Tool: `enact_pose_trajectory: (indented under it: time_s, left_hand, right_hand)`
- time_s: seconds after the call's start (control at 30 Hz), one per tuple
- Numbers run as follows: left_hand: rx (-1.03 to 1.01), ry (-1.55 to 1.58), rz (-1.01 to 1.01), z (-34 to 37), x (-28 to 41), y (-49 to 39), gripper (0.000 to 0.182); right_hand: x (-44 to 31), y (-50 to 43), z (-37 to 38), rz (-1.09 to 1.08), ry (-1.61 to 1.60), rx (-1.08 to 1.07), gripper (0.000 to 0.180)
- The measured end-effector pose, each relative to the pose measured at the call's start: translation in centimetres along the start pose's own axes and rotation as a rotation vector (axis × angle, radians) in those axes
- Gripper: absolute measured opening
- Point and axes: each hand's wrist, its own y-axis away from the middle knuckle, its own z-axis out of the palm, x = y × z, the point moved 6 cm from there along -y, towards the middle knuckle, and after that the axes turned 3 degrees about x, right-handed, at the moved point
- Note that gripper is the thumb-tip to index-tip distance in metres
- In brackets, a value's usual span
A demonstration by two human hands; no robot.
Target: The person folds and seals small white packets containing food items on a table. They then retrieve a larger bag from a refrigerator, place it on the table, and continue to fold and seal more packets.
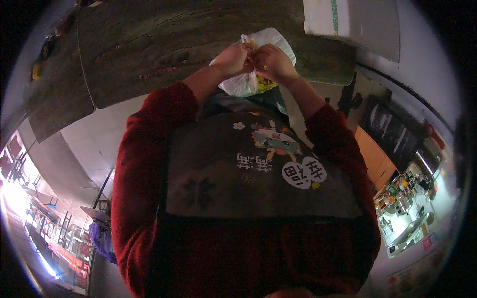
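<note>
A white translucent plastic bag (238, 85) sits before me at the near edge of the dark wood-grain table (156, 41). My left hand (234, 59) pinches gathered plastic at the bag's middle. Close against it, my right hand (274, 64) grips the same bunched part from the other side. Something yellow (266, 85), either print or contents, shows below my right hand; I cannot tell which. Fingertips and the gathered plastic partly cover each other, so any knot there is hidden.
A white box (326, 18) bearing green writing stands on the table's far right. My dark printed apron (216, 149) lies close below the bag. A lit counter (406, 223) crowded with kitchen items is at right. Purple plastic (100, 240) hangs at lower left.
</note>
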Motion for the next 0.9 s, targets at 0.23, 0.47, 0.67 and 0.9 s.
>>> enact_pose_trajectory:
  time_s: [0.23,0.47,0.67,0.9]
  left_hand:
    - [-0.068,-0.304,-0.150,-0.9,0.2,0.4,0.033]
    - [-0.137,-0.120,-0.279,-1.0,-1.7,-0.1,0.032]
    - [-0.134,-0.111,-0.248,-0.8,-2.4,-0.2,0.032]
    - [-0.271,-0.171,-0.227,-0.2,-4.6,-0.7,0.021]
  right_hand:
    - [-0.7,-0.1,-0.6,0.004,0.052,0.085,0.020]
    - [-0.3,1.2,-0.3,0.107,-0.030,0.238,0.020]
    - [-1.5,1.5,-0.2,0.033,0.138,0.173,0.017]
    - [-2.2,0.3,0.7,0.119,0.363,-0.006,0.017]
